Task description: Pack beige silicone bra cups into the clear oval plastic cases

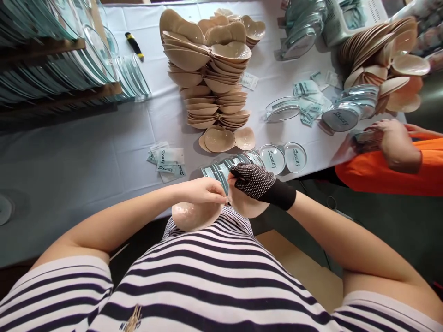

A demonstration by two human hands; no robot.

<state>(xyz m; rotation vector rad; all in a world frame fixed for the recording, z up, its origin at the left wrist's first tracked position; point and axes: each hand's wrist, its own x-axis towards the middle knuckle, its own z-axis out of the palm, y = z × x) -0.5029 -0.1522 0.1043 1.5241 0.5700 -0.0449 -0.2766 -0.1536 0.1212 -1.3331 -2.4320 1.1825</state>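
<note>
A beige adhesive bra (pixel 197 216) hangs in front of my striped shirt, its two cups side by side and the left one shiny on its inner face. My bare left hand (pixel 210 191) pinches it at the middle, by the inner edge of the left cup. My right hand (pixel 254 180), in a black glove with white dots, is closed on the other cup. The fastening between the cups is mostly hidden by my fingers. Just beyond my hands, a row of clear round cases (pixel 221 168) lies along the table edge, partly covered by the glove.
Stacked beige bras (pixel 218 106) stand mid-table. Printed packets (pixel 168 161) lie left of them. Racks of clear lids (pixel 58 74) and a black-and-yellow cutter (pixel 134 46) are at far left. At right are more bras (pixel 377 50), cases (pixel 346 113) and a co-worker's orange-clothed arm (pixel 401 150).
</note>
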